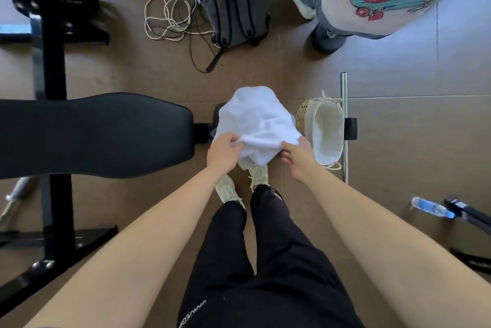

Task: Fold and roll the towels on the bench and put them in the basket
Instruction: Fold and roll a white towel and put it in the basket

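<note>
Now, 2 hands [221,151] [299,159] gripping 1 towel [255,120], 1 basket [328,132], 1 bench [93,133]

A: Entry one, cloth?
B: One white cloth towel [255,117], crumpled into a mound, near edge lifted and bunched, off the end of the black padded bench [93,133].
A: Container?
B: One woven wicker basket with white fabric liner [301,115], on the floor just beside the towel, mouth upward.

our one head-worn wide-angle view, looking steeply down, close over the weight bench [95,133] at left, wicker basket [304,115] at right
</note>
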Demonstrator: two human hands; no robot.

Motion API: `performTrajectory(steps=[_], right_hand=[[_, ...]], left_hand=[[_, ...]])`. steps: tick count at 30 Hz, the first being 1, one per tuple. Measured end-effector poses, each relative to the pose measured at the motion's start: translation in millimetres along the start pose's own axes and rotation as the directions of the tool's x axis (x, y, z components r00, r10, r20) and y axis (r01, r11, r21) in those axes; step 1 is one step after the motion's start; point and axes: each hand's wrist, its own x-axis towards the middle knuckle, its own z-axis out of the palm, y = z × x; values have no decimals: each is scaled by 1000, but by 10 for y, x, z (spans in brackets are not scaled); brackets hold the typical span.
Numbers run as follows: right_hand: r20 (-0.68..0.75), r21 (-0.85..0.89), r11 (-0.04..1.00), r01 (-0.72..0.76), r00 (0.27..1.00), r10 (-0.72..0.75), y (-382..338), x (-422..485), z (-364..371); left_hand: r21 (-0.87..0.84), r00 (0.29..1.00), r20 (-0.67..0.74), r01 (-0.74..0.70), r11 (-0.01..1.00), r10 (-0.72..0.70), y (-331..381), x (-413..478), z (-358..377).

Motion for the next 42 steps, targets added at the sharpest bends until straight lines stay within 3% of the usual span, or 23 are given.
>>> performTrajectory(steps=[4,7,9,15,17,20,22,25,29,34,38,42], right_hand=[[40,-215,971,103,995,-97,-172,-20,-66],[158,-521,784,338,940,-301,-264,-140,-107],[225,-600,656,458,884,-410,-359,-291,-75],[470,-535,482,694,719,-513,-657,-683,135],[468,-490,432,757,647,-602,-740,-805,171],[393,-466,276,840,477,-786,-866,-963,238],[430,-447,285,848,482,-763,-990,-1052,311],[538,-398,324,858,504,-675,-1191,-1225,471],[623,-308,389,868,493,-607,-1235,-1412,777],[718,-331,351,876,476,-509,-1046,-1559,1226],[725,-353,341,871,485,-489,-887,-1686,1646],[683,-420,374,827,559,-470,-717,-1776,2163]], left_hand=[[-34,1000,-2,-22,999,22,223,-7,-211],[-180,999,42,-12,984,20,532,-25,-400],[-283,996,81,2,959,22,773,-80,-521],[-582,977,211,105,807,25,1346,-341,-859],[-645,948,314,176,744,48,1435,-421,-987],[-648,931,364,251,719,3,1429,-516,-1186],[-632,964,258,224,742,-71,1315,-556,-1295],[-494,993,-14,98,864,-120,1127,-620,-1430],[-560,957,-266,-54,826,-117,973,-907,-1567],[-565,975,-223,-128,815,-2,715,-1274,-1611],[-617,933,-358,-201,760,-43,321,-1306,-1739],[-563,948,-307,-248,788,79,-195,-1222,-1957]])
